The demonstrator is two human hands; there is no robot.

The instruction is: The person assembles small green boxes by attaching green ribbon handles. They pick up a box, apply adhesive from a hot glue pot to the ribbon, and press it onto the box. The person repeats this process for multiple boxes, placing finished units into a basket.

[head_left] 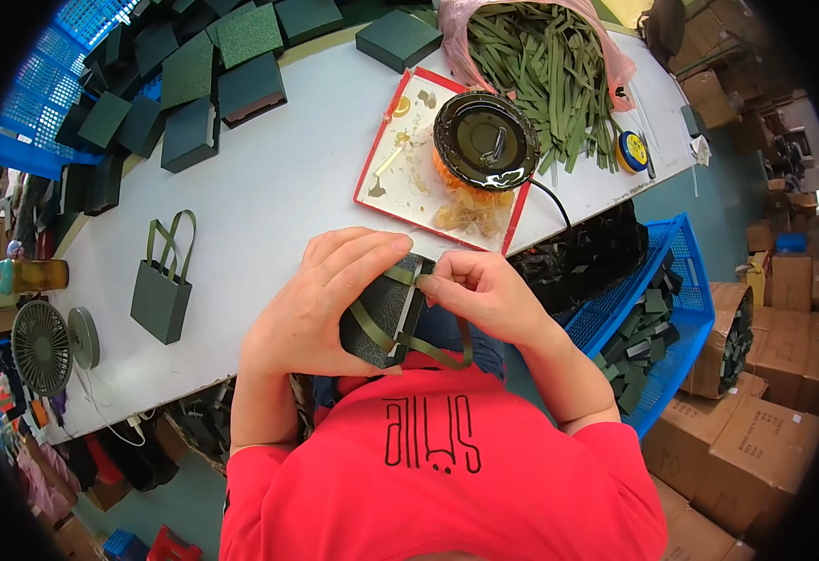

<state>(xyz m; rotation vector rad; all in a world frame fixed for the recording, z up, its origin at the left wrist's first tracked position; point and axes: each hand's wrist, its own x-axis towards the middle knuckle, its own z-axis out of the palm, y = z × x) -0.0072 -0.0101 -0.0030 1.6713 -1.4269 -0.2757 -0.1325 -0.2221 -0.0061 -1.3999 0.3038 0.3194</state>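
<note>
My left hand (pixel 311 299) is wrapped round a small dark green box (pixel 367 337), held tilted close to my body. A flat olive-green ribbon (pixel 372 327) loops across the box's open-looking side and hangs in a curve past its near edge. At the box's right edge, thumb and forefinger of my right hand (pixel 484 294) pinch together on what looks like the ribbon's end; the fingertips partly hide it. Left of my hands, a similar dark green box with two ribbon handles (pixel 161 297) stands on the white table (pixel 241 215).
Beyond my hands, a round pot of dark liquid (pixel 486 140) sits on a red-rimmed tray (pixel 376 182). Behind it, a pink bag (pixel 615 61) spills green ribbons. Dark boxes (pixel 189 70) pile up far left. A fan (pixel 43 346) stands left; a blue crate (pixel 681 327) is at right.
</note>
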